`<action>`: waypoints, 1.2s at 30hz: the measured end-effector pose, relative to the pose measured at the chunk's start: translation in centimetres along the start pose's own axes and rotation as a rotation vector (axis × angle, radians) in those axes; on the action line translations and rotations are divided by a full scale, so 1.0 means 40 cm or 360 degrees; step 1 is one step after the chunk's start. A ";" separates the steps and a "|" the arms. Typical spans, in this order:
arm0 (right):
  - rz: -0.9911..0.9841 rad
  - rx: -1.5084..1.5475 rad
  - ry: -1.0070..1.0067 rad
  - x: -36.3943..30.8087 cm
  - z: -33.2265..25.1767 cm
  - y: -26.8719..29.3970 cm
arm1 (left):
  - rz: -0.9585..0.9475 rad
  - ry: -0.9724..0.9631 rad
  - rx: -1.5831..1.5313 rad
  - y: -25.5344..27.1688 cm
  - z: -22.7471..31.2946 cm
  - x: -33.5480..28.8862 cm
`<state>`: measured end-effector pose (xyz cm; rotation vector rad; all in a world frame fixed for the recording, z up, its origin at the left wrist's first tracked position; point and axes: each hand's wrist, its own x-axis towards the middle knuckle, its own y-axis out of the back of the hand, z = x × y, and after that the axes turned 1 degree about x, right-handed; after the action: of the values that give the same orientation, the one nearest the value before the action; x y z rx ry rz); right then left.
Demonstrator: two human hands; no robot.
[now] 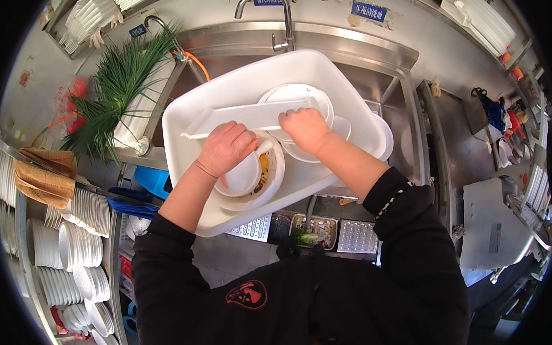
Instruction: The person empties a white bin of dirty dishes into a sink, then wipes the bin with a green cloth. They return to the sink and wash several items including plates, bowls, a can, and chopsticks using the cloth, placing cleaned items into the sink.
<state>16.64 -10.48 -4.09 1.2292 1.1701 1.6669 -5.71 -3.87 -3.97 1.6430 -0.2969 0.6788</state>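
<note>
My left hand [228, 148] and my right hand [305, 130] are both closed on the near edge of a long white rectangular plate [243, 116]. It is held over a big white plastic tub [336, 70]. Round white plates [294, 93] are stacked in the tub behind and under my right hand. Below my left hand sits a white bowl [278, 172] with brown and yellow food residue, and a smaller white bowl [243, 176] rests inside it. My fingertips are hidden behind the plate's edge.
The tub rests over a steel sink [370, 78] with a tall faucet [290, 23]. Green onions [118, 80] lie at the left. Shelves of stacked white plates [81, 246] stand at the near left. A grey metal machine [493, 226] is at the right, and a food-scrap basket [314, 232] sits below.
</note>
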 end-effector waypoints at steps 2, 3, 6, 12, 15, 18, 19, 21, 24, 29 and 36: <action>-0.0091 -0.0006 -0.0023 -0.002 0.016 0.022 | -0.0223 0.0061 -0.0107 -0.015 -0.004 -0.016; -0.0137 -0.0011 -0.0035 -0.005 0.020 0.030 | -0.0397 0.0150 -0.0100 -0.027 -0.003 -0.019; -0.0174 0.0010 0.0001 -0.024 0.015 0.050 | -0.0778 0.0586 -0.0289 -0.056 0.023 0.002; 0.0017 -0.0076 -0.0158 -0.087 0.066 0.129 | -0.0263 0.2054 -0.2532 -0.025 0.146 0.176; 0.0206 -0.0188 -0.0245 -0.163 0.134 0.193 | 0.0220 0.2035 -0.2877 -0.030 0.232 0.289; 0.0195 -0.0229 -0.0604 -0.289 0.203 0.242 | 0.0274 0.1769 -0.2886 -0.088 0.339 0.423; 0.0220 -0.0268 -0.0707 -0.335 0.231 0.252 | 0.0254 0.1751 -0.2839 -0.120 0.387 0.471; 0.0166 -0.0278 -0.0946 -0.423 0.299 0.261 | 0.0225 0.1638 -0.2864 -0.192 0.476 0.565; 0.0116 -0.0242 -0.1102 -0.543 0.401 0.233 | 0.0282 0.1733 -0.2871 -0.333 0.613 0.674; -0.0033 -0.0109 -0.1334 -0.672 0.535 0.086 | 0.0419 0.1951 -0.2644 -0.628 0.754 0.731; -0.0456 0.0014 -0.1073 -0.625 0.612 -0.161 | 0.0472 0.2321 -0.2523 -0.891 0.732 0.634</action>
<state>47.10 -25.77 -14.30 1.3982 0.8705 0.9208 41.69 -20.47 -19.72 -0.5580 0.0678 1.1909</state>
